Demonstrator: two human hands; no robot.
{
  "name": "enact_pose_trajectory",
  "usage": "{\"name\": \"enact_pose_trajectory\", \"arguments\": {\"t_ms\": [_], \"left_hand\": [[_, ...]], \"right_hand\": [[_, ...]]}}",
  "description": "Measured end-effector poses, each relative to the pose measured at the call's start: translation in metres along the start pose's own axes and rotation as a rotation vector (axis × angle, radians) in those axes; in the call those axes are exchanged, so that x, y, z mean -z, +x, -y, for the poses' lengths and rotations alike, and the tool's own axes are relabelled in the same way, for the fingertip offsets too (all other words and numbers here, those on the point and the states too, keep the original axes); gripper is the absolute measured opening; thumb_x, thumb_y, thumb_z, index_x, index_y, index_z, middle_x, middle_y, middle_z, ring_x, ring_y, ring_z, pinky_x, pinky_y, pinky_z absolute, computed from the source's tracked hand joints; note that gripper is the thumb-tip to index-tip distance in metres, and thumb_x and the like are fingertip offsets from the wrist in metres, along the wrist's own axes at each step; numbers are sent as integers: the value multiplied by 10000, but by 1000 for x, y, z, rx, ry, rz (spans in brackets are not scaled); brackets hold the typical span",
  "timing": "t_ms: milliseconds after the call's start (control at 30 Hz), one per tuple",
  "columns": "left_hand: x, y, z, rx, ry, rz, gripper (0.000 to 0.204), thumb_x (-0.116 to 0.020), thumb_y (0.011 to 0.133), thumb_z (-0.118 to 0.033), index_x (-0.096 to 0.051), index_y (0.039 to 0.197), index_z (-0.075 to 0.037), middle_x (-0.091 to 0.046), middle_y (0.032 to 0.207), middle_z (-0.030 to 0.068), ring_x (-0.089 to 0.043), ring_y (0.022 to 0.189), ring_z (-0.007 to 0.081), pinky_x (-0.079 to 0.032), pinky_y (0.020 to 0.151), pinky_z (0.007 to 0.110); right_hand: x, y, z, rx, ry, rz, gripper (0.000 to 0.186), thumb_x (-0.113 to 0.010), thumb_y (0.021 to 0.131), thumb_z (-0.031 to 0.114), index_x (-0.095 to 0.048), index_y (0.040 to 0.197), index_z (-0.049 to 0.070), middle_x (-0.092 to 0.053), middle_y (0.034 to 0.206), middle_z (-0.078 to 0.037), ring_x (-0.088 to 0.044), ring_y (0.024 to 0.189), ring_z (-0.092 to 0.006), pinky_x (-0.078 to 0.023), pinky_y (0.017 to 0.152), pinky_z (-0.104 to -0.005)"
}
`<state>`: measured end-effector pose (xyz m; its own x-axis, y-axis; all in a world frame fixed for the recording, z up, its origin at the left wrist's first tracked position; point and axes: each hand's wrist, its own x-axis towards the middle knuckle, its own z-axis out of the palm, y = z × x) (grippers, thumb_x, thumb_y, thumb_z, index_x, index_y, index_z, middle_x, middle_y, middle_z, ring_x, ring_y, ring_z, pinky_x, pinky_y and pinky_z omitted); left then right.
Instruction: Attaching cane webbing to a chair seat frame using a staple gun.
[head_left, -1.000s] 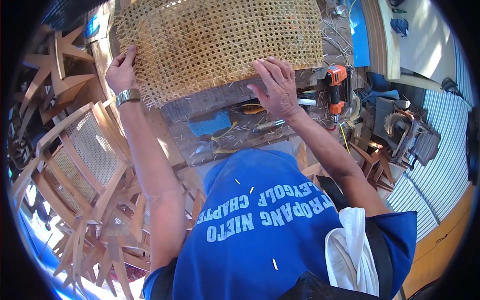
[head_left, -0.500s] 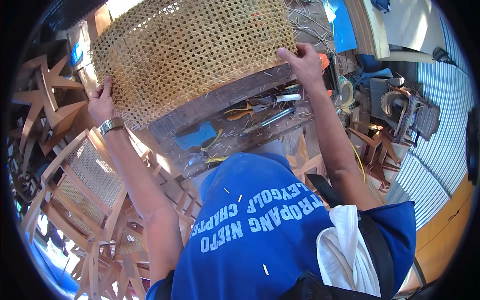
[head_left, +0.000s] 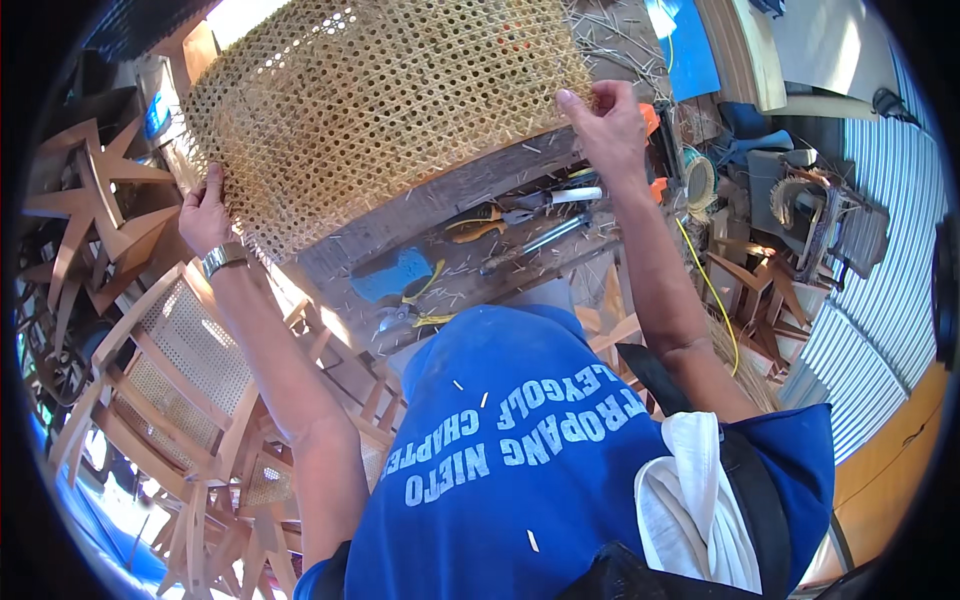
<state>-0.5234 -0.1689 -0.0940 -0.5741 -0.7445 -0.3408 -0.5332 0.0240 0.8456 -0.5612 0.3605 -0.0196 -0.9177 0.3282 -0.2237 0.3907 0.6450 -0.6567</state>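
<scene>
We locate the cane webbing sheet over the wooden workbench, its near edge running obliquely along the bench's front plank, lower at the left than at the right; contact beneath it is hidden, so we cannot tell whether it rests flat. We note one main change: a second ago the right hand was spread near the middle of that edge, and it is now at the near right corner. There its thumb overlaps the webbing and its fingers curl beside the border; we cannot tell whether they grip the corner or only steady it. The left hand, with the wristwatch above it, remains at the left border, thumb on the weave and fingers folded against the side, so we read it as pinching the sheet. The sheet also sits farther left in view, while over the last half second both hands hardly shift. For the work, we judge that the webbing is now controlled across its full width rather than from one side and the middle. In front of the sheet, apart from both hands, lie the orange-handled pliers, the blue pad and the yellow-handled cutters; the orange power drill is partly hidden behind the right hand.
</scene>
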Motion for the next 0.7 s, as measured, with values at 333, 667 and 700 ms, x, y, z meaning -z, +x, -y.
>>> {"name": "enact_pose_trajectory", "arguments": {"t_ms": [333, 667, 700], "left_hand": [[-6, -10, -18, 21, 118, -47, 413, -916, 814, -241, -710, 1006, 61, -771, 969, 120, -709, 855, 154, -554, 781, 258], [-10, -22, -22, -163, 493, -185, 588, -921, 747, -477, -798, 1036, 19, -768, 878, 82, -654, 798, 161, -526, 778, 332], [-18, -29, -31, -153, 520, -168, 581, -923, 745, -472, -799, 1033, 18, -767, 877, 79, -656, 801, 160, -526, 780, 334]], "right_hand": [[-4, 14, -11, 74, -42, 45, 519, -883, 835, 376, -615, 1076, 2, -593, 920, -25, -540, 821, -112, -498, 709, -276], [-9, 27, -35, 155, -64, 61, 454, -875, 842, 332, -612, 1019, 6, -614, 890, -26, -554, 796, -116, -494, 694, -274], [-5, 26, -31, 132, -65, 66, 451, -877, 842, 328, -612, 1014, 6, -615, 885, -24, -557, 790, -114, -492, 691, -271]]}}
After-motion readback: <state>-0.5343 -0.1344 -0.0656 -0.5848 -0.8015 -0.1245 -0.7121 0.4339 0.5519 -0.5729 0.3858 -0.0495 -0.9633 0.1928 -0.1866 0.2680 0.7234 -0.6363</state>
